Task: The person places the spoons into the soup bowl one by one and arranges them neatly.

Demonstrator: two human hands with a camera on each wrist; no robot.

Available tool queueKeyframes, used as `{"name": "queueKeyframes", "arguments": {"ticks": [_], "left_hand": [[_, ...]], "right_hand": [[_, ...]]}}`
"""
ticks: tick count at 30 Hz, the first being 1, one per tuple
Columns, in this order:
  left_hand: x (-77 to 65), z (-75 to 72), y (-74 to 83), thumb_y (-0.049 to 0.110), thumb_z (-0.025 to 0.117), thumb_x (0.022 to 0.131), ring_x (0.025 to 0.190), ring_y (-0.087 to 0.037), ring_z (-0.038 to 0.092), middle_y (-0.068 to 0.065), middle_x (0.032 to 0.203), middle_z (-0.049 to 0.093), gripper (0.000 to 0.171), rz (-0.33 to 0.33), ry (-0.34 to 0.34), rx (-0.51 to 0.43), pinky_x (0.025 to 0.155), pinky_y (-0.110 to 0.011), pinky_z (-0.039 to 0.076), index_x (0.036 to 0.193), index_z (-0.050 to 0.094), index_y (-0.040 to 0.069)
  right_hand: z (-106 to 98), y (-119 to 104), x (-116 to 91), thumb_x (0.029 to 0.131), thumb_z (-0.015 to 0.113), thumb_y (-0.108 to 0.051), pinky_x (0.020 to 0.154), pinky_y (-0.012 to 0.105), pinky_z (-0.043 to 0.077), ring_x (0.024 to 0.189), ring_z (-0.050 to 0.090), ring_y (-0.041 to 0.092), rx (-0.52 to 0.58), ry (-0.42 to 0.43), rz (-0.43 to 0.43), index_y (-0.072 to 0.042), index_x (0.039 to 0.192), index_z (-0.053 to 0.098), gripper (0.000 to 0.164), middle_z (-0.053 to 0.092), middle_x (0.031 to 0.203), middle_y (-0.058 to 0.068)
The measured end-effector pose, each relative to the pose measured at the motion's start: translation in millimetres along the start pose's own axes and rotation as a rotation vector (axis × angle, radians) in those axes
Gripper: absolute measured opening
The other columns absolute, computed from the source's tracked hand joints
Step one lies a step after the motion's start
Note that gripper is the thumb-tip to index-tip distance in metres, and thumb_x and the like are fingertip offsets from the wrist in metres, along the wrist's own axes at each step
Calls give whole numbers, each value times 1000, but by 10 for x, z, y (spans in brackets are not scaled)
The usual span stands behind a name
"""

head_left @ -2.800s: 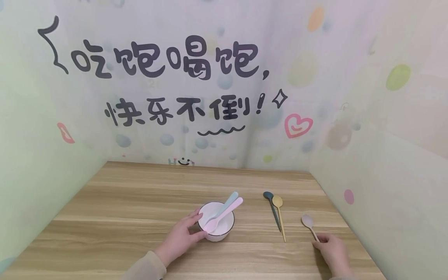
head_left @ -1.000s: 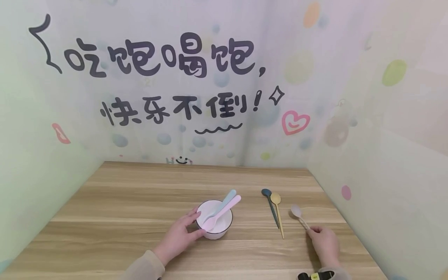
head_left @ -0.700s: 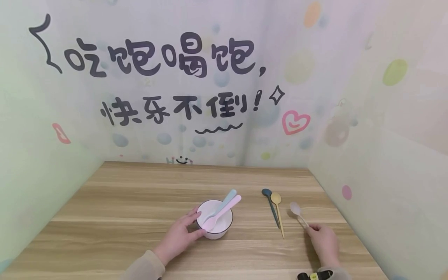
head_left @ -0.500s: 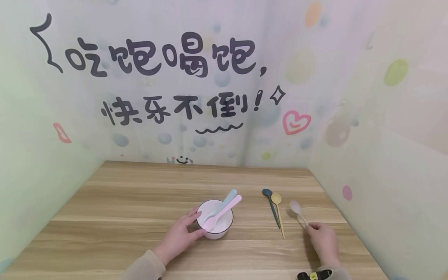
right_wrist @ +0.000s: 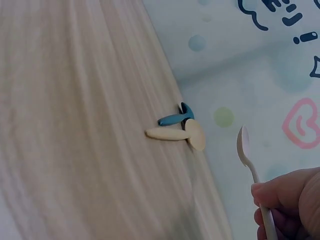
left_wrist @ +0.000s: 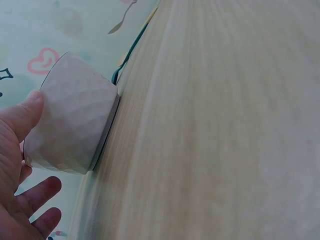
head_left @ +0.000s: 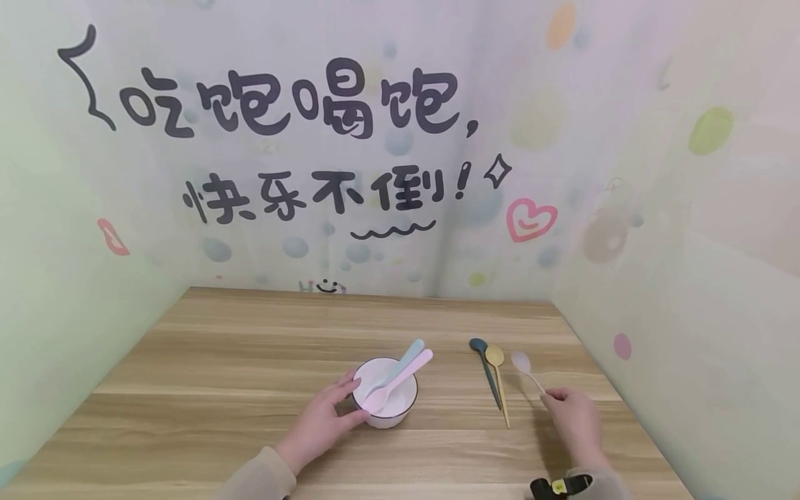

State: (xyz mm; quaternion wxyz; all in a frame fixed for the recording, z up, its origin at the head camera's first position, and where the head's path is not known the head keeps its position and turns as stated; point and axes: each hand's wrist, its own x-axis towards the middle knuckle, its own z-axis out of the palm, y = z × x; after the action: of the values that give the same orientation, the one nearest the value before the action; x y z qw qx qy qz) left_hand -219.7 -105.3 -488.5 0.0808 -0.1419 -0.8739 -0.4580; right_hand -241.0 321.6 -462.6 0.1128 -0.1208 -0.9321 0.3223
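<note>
A white bowl (head_left: pixel 390 420) with a dark rim and a faceted outer wall (left_wrist: pixel 75 117) stands on the table. My left hand (head_left: pixel 321 423) holds it from the left, thumb and fingers spread around its side by the rim. Two spoons lean inside the bowl, a light blue spoon (head_left: pixel 409 355) and a pink spoon (head_left: pixel 406 375), handles toward the upper right. My right hand (head_left: pixel 575 420) pinches a pale spoon (head_left: pixel 521 362) by its handle, bowl end up and raised over the table (right_wrist: pixel 243 145). Just left of it lie a yellow spoon (head_left: pixel 496 356) and a dark teal spoon (head_left: pixel 489 375).
The wooden table (head_left: pixel 237 354) is enclosed by a printed back wall (head_left: pixel 400 264) and side walls. The right wall (head_left: pixel 675 333) rises close beyond my right hand. A black strap device (head_left: pixel 560 486) sits on my right wrist.
My right hand has raised the pale spoon and carried it left and farther from me, toward the yellow spoon. My left hand and the bowl stay in place.
</note>
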Motion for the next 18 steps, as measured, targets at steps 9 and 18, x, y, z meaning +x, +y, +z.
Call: {"name": "queueKeyframes", "arguments": {"ticks": [9,18], "left_hand": [[2,-3,9,32,79,79,133,-36,40,-10,147,44,64,-2,-3,-3,108,-52,33,131,58,0],[-5,-7,12,34,79,79,133,-36,40,-10,147,44,65,-1,-5,5,108,-53,33,131,58,0]], "right_hand": [[-77,-171,6,89,65,-19,70,41,46,91,62,33,-9,-33,-63,3,102,71,26,70,102,21],[-102,-310,11,88,68,-18,62,35,45,80,60,23,20,-66,-88,1,101,72,23,71,95,15]]}}
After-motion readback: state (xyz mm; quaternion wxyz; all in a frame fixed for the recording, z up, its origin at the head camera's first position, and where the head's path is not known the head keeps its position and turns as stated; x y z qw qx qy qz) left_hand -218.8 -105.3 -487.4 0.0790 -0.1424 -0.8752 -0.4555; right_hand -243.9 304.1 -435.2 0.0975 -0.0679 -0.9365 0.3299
